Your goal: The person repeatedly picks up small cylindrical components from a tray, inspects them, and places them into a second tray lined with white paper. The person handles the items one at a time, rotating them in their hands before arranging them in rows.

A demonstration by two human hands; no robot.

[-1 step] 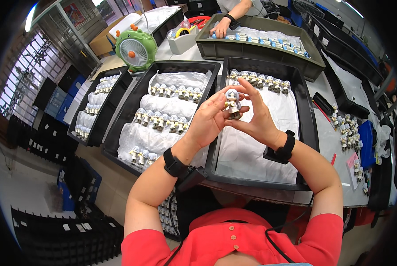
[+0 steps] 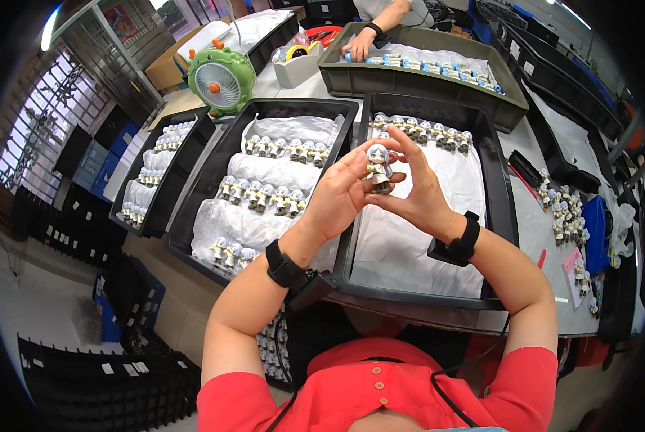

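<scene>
Between my two hands, a small figurine (image 2: 378, 167) with pale silver hair and a white outfit stands upright, its front turned toward me. My left hand (image 2: 339, 193) is closed on its left side, thumb and fingers round the body. My right hand (image 2: 417, 193) grips it from the right, with a finger arched above the head and the thumb near the feet. Both hands hover over the black tray (image 2: 500, 194) lined with white sheet. At that tray's far end lies a row of similar figurines (image 2: 435, 134), partly hidden by my hands.
Left is another black tray (image 2: 184, 229) with rows of figurines on white sheet, then a smaller tray (image 2: 161, 216). A green fan (image 2: 221, 81) stands behind. A co-worker's hand (image 2: 358, 47) reaches into an olive tray (image 2: 423, 90). Loose figurines (image 2: 569, 216) lie at right beside a blue container (image 2: 594, 230).
</scene>
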